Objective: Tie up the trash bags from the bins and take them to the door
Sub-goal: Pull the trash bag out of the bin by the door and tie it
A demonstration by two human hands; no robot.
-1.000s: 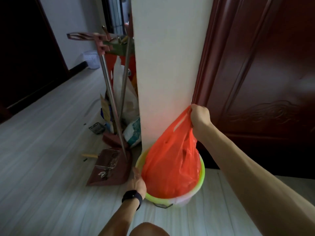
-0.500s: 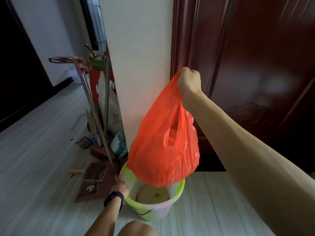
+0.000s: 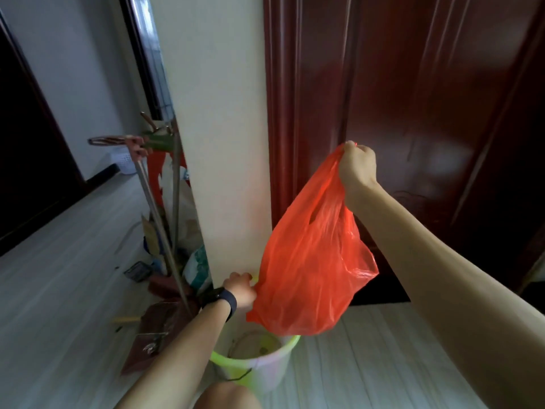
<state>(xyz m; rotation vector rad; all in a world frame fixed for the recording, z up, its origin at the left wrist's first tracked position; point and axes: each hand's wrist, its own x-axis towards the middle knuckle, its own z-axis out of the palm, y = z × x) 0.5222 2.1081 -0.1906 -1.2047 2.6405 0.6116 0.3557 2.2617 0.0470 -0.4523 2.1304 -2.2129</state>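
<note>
A thin orange trash bag (image 3: 306,273) hangs in the air, and my right hand (image 3: 357,166) is shut on its bunched top. One loose handle loop shows on its upper side. The bag's bottom hangs just above the opening of a round bin with a lime-green rim (image 3: 256,360), which stands on the floor at the foot of a white pillar. My left hand (image 3: 240,290), with a dark watch on the wrist, grips the bin's far left rim and touches the bag's left side. The bag hides most of that rim.
A dark red wooden door (image 3: 413,113) fills the right. The white pillar (image 3: 218,143) rises behind the bin. Left of it stand metal broom handles (image 3: 160,231), a red-brown dustpan (image 3: 153,335) and stuffed bags. A white basket (image 3: 125,162) sits by the far wall. My knee (image 3: 227,397) is at the bottom edge.
My right hand has lifted the orange bag fully out of the bin and swung it to the right. My left hand has stayed on the bin's rim.
</note>
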